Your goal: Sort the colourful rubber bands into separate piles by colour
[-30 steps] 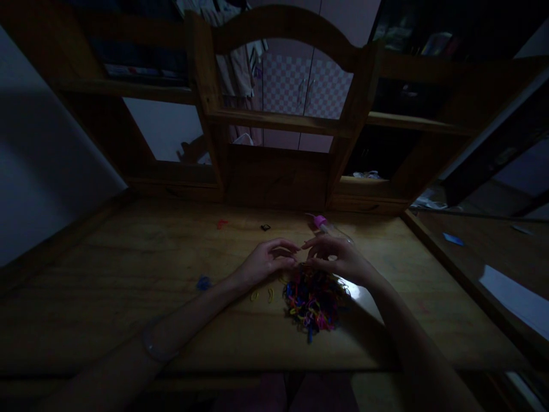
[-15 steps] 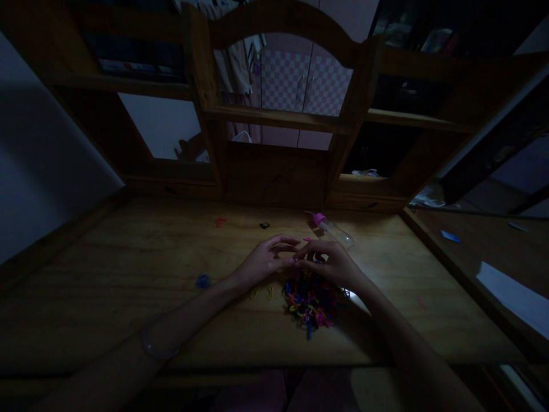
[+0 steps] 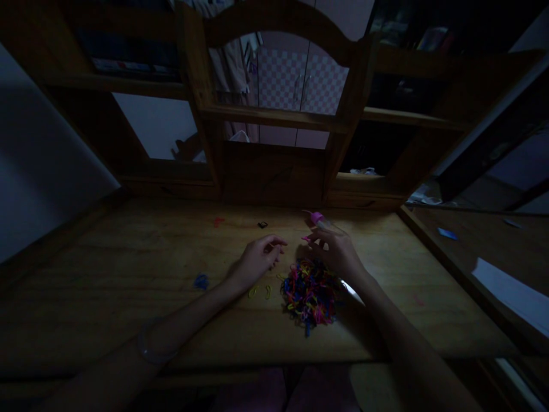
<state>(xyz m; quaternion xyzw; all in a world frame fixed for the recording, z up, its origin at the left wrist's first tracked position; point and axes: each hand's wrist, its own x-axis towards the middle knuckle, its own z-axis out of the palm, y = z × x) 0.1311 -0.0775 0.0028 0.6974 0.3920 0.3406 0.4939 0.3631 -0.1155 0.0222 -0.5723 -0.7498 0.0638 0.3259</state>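
My right hand [image 3: 337,249] is bent in a pinch at the far side of the heap, its fingertips at a small pink rubber band [image 3: 305,238]. Below that hand lies a heap of small coloured rubber bands [image 3: 311,294], partly in its shadow. To the left of the heap, my left hand [image 3: 259,257] hovers with loosely curved fingers, apart from the right one; I make out nothing in it. Two yellow bands [image 3: 268,292] lie under the left wrist. A clear bottle with a pink cap [image 3: 316,217] lies behind the right hand, its body mostly hidden.
Blue bands [image 3: 201,281] lie left of my left forearm, red bands [image 3: 218,221] and a black band [image 3: 262,225] farther back. A wooden shelf unit [image 3: 274,171] borders the table's rear. White paper [image 3: 510,292] lies on the lower surface at right.
My hands, fingertips together before, have parted. The left has drawn back slightly left; the right has moved up and right to the pink band. The view has shifted a little.
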